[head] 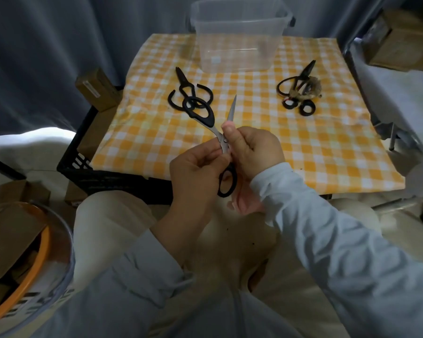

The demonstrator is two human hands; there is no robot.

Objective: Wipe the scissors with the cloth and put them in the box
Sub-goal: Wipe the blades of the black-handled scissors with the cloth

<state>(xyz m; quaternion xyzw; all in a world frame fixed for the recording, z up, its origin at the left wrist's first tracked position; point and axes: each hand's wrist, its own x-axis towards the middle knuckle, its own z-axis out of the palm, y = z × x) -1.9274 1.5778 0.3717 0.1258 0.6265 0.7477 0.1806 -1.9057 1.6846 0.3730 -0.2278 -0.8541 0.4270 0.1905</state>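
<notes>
Over the table's front edge I hold black-handled scissors (226,176) spread open, one blade pointing up and away. My left hand (195,172) grips them near the pivot. My right hand (254,150) pinches a pink cloth (244,201) against the blade; the cloth hangs below my palm. A clear plastic box (237,32) stands at the back of the table. Black scissors (185,91) lie at the left, and another black pair (296,81) lies at the right.
The table carries a yellow checked cloth (303,147). A brownish clump (313,86) rests on the right-hand scissors. A black crate (83,164) with cardboard boxes stands to the left, and an orange-rimmed tub (34,259) sits at the lower left.
</notes>
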